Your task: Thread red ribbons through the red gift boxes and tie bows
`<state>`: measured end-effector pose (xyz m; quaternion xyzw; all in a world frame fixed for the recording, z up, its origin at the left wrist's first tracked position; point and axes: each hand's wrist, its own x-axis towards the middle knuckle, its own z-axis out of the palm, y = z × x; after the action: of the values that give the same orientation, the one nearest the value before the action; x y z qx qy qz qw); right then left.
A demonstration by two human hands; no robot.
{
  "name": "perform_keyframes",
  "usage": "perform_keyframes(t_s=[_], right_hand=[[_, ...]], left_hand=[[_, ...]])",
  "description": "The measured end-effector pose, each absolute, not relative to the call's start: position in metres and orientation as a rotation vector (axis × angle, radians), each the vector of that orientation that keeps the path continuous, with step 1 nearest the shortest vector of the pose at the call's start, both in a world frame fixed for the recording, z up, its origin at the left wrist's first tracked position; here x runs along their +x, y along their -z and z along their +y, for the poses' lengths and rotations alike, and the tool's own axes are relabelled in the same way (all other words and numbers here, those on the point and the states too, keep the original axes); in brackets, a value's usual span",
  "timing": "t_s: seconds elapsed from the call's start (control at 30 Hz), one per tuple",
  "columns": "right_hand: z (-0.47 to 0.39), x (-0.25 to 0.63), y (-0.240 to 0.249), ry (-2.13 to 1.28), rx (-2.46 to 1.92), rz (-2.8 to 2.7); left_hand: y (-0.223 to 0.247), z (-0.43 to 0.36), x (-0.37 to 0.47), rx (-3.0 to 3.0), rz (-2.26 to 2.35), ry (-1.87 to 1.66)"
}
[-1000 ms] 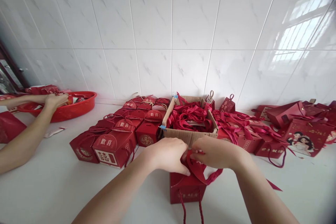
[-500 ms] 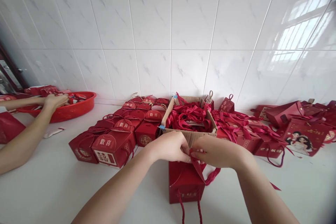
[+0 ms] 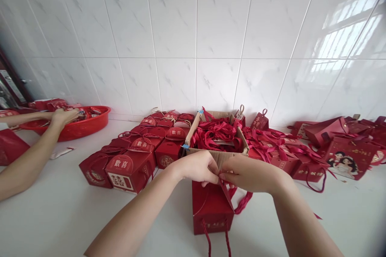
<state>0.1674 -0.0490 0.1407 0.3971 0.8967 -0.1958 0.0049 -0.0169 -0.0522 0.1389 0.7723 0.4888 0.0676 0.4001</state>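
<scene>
- Nearest us, twisted rope handles (image 3: 206, 235) droop down a smooth red card box (image 3: 211, 213), standing on the white tabletop (image 3: 175, 227).
- Left hand (image 3: 201, 168) and right hand (image 3: 241, 173) meet at its peaked top, fingers pinched tight on the folded card; exact edges hidden from us.
- Left: rows of blocky gift boxes (image 3: 132, 167), round-flapped, cord-tied.
- Beyond the hands: corrugated carton (image 3: 193, 130), heaped with limp, shiny ribbon (image 3: 215, 131).
- Right: bow-tied boxes (image 3: 283, 163).
- Far left: a co-worker's hand (image 3: 62, 116) over a curved red basin (image 3: 90, 127).
- Behind: glossy veined tiles (image 3: 177, 16).
</scene>
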Motion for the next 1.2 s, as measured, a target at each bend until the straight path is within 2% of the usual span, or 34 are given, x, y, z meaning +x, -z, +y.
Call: perform_keyframes(t_s=[0.2,0.5,0.63,0.77,0.83,1.0,1.1,1.2], right_hand=[[-0.056,0.178,-0.154,0.739,1.307,2.888],[-0.064,0.189,-0.166,1.392,0.841,3.119],[-0.067,0.196,-0.168,1.624,0.781,3.138],[-0.075,0.212,-0.175,1.747,0.797,3.275],[-0.079,0.216,-0.178,1.641,0.905,3.348],[-0.081,0.206,-0.177,0.972,1.168,3.228],[-0.075,0.192,-0.169,0.828,1.153,3.127],[-0.069,0.178,-0.161,0.704,1.197,3.107]], left_hand=[[-0.141,-0.053,-0.016,1.953,1.148,-0.371],[-0.182,-0.089,-0.027,1.908,1.028,-0.713],[-0.183,-0.098,-0.031,2.032,1.215,-0.618],[-0.172,-0.096,-0.03,2.222,1.448,-0.345],[-0.168,-0.094,-0.03,2.292,1.545,-0.232],[-0.165,-0.089,-0.032,2.377,1.638,0.03],[-0.165,-0.088,-0.033,2.351,1.566,0.269],[-0.163,-0.085,-0.032,2.352,1.526,0.342]])
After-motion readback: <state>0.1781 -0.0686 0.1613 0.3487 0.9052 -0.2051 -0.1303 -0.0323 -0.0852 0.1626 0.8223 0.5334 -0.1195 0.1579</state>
